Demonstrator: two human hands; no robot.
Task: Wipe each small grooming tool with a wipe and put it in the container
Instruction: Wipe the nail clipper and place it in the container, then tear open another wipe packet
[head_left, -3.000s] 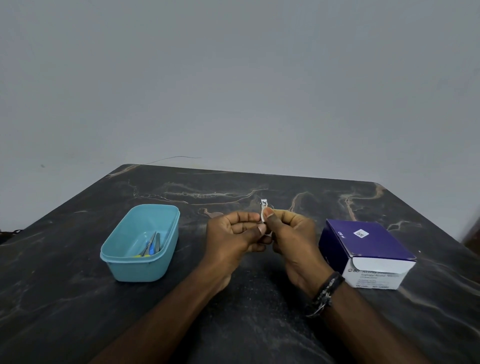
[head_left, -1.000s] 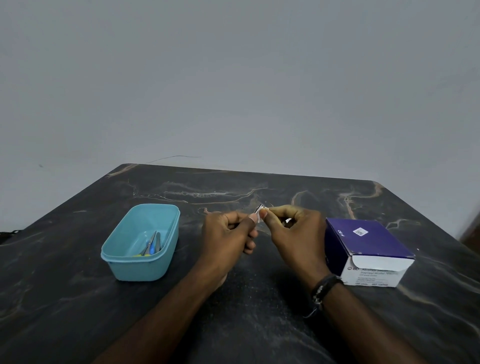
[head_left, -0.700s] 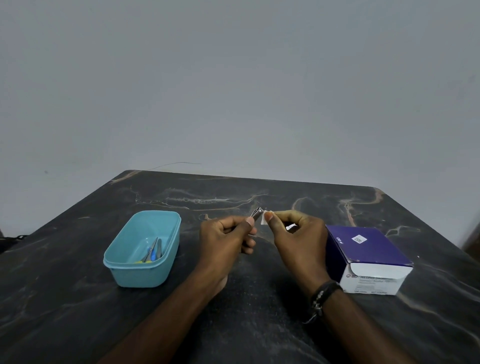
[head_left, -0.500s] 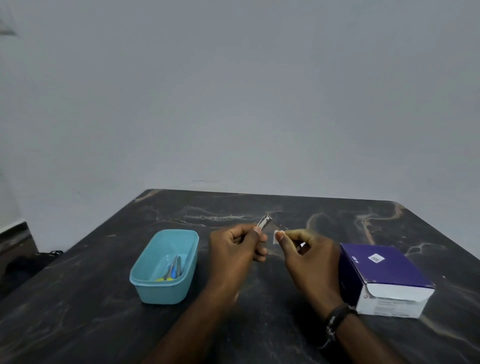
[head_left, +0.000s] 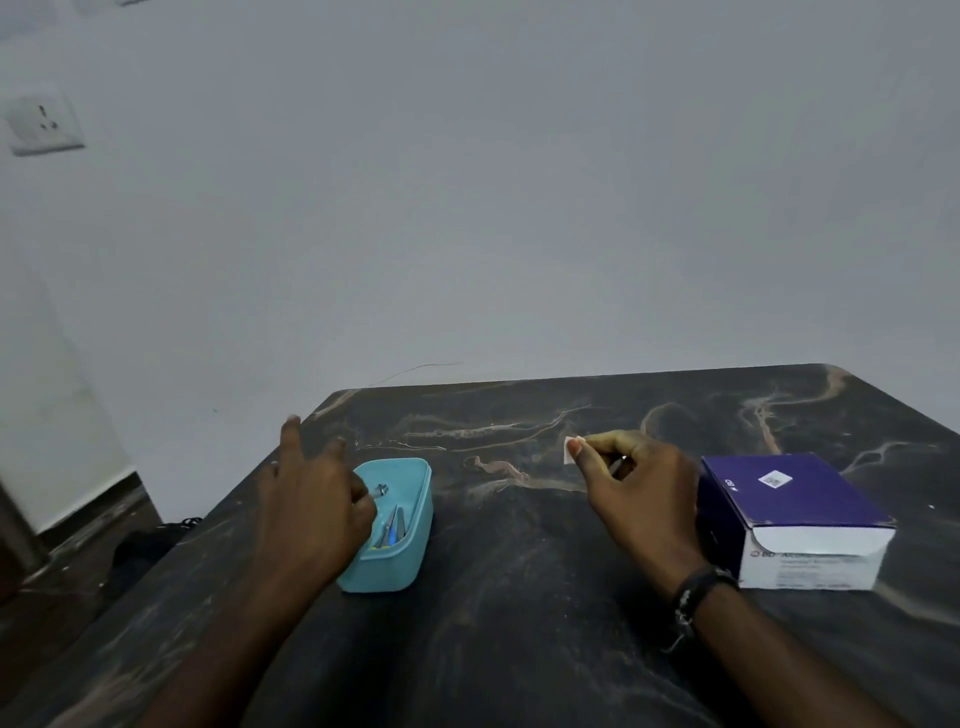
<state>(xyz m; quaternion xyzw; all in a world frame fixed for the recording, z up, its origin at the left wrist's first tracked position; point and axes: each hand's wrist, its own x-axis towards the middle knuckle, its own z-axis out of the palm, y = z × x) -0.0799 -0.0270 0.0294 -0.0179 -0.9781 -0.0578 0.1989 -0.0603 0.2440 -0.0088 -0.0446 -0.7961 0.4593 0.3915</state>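
My left hand reaches over the teal container at the table's left side. It pinches a small silver nail clipper at thumb level just inside the rim, with the index and middle fingers spread upward. Several thin tools, one blue, lie in the container. My right hand hovers mid-table, pinching a small white wipe between thumb and forefinger. A bit of silver shows in its curled fingers.
A purple and white box of wipes stands right of my right hand. The dark marbled table ends just left of the container, with floor and a dark object below. A wall socket is at upper left.
My hands have parted. The left carried the nail clipper away from the wipe and left to the container; the right stayed mid-table with the wipe. My head turned left and up.
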